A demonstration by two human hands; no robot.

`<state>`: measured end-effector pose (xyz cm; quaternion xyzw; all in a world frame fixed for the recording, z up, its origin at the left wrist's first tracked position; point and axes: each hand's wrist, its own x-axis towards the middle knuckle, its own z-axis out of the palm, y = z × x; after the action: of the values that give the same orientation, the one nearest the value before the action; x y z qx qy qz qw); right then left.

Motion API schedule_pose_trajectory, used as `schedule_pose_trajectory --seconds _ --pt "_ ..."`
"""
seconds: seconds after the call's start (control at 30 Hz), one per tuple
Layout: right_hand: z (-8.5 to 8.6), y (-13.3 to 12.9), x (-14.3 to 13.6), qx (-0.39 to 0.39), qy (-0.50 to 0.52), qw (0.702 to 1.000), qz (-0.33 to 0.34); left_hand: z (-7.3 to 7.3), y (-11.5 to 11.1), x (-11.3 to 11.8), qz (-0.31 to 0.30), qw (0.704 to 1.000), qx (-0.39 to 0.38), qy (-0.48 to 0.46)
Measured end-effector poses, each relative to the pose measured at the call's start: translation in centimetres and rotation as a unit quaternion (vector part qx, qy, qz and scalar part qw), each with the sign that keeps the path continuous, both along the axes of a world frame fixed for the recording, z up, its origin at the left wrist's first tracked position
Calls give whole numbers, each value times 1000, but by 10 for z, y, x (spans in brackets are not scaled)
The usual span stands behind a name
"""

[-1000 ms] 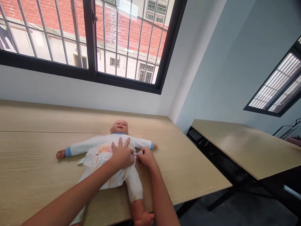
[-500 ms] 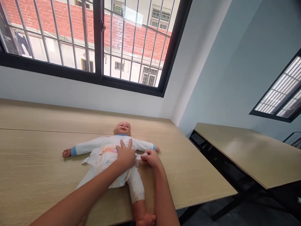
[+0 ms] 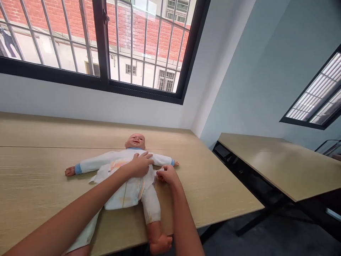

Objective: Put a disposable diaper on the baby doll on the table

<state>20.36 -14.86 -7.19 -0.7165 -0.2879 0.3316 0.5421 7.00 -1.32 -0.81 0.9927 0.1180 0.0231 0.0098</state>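
A baby doll (image 3: pixel 135 140) lies on its back on the table, head toward the window, arms stretched out sideways. It wears a white suit with blue cuffs and collar. A white diaper (image 3: pixel 124 195) with pale orange markings covers its belly and hips, its loose side sticking out at the left. My left hand (image 3: pixel 141 165) lies flat on the upper edge of the diaper front and the doll's chest, fingers stretched to the right. At the doll's right-hand side in view, my right hand (image 3: pixel 168 174) pinches the diaper's white side tab between thumb and fingers.
The light wooden table (image 3: pixel 213 192) ends at a front edge near the doll's feet. A second wooden table (image 3: pixel 271 160) stands at the right, across a gap. Behind are a wall and a barred window (image 3: pixel 144 46).
My left hand has shifted up toward the chest, and its fingers now lie more to the right. The right hand keeps its pinch on the tab. The whole view has tilted slightly.
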Motion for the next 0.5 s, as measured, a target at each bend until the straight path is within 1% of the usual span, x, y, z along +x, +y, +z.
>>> schedule_pose_trajectory --seconds 0.1,0.2,0.33,0.5 --pt "0 1 0 -3 2 1000 0 1 11 8 -65 997 -17 48" --pt "1 1 0 -6 8 1000 -3 4 14 14 -95 992 -28 77" --pt "-2 4 2 -9 18 1000 -8 4 10 16 -82 994 -17 66" --pt "-4 4 5 -14 40 999 -9 -7 5 18 -40 998 16 40"
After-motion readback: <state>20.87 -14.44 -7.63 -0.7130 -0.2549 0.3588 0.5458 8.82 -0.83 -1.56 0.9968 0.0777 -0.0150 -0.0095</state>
